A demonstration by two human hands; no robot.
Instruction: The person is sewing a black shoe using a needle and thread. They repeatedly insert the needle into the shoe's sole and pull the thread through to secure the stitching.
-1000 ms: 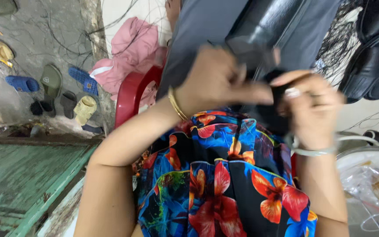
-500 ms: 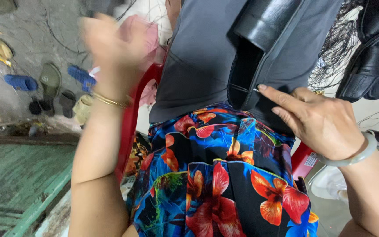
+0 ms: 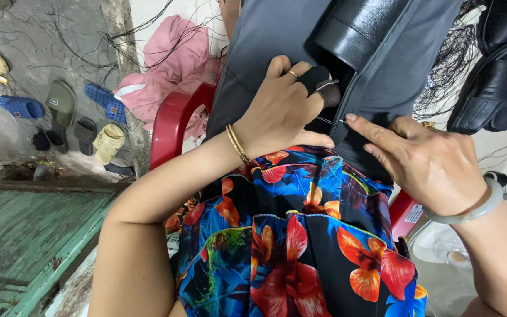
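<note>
A grey sheet of material (image 3: 265, 41) with a black leather piece (image 3: 359, 29) stitched to it lies over my lap, above my floral dress (image 3: 289, 235). My left hand (image 3: 283, 111), with gold bangles and a black finger guard (image 3: 318, 79), is closed on a thin needle (image 3: 331, 121) at the seam. My right hand (image 3: 429, 164), with a pale green bangle, grips the grey sheet from the right. Its index fingertip rests beside the needle's point.
A red plastic chair (image 3: 171, 123) with a pink cloth (image 3: 168, 64) stands at the left. Several sandals (image 3: 60, 111) lie on the concrete floor, with a green wooden board (image 3: 24, 235) below them. Black shoes (image 3: 494, 76) and loose black threads are at the right, a white basin (image 3: 441, 258) at the lower right.
Half a second ago my left hand was raised high to the left, away from the seam. It has come back down to the seam. My right hand stayed on the grey sheet.
</note>
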